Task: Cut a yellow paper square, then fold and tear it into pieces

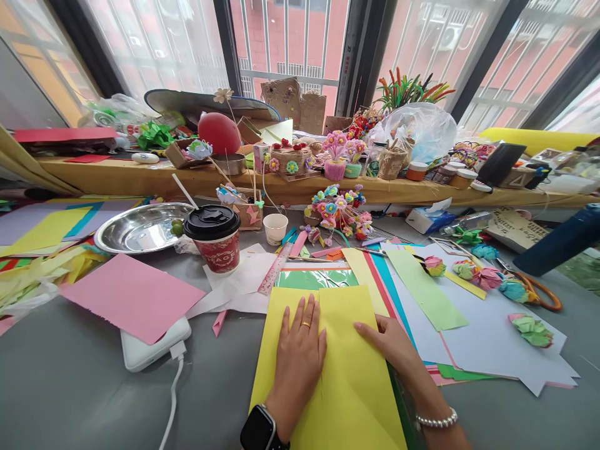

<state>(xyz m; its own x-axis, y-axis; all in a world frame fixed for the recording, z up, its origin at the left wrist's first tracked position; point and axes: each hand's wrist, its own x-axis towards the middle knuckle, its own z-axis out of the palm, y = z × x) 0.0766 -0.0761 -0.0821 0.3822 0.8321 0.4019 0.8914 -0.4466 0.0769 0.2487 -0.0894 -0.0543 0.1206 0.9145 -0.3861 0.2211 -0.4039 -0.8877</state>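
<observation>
A yellow paper lies in front of me, with a lengthwise line down its middle and a short split at its top edge. My left hand rests flat on its left half, fingers stretched out, a ring on one finger and a watch on the wrist. At the right edge of the sheet, my right hand has its thumb on top and its other fingers curled at or under the edge, partly hidden. Green sheets show under the yellow paper.
Pink paper overlaps a white power bank at left. Behind stand a lidded cup, a paper cup and a metal plate. White sheets, paper flowers and orange-handled scissors lie at right.
</observation>
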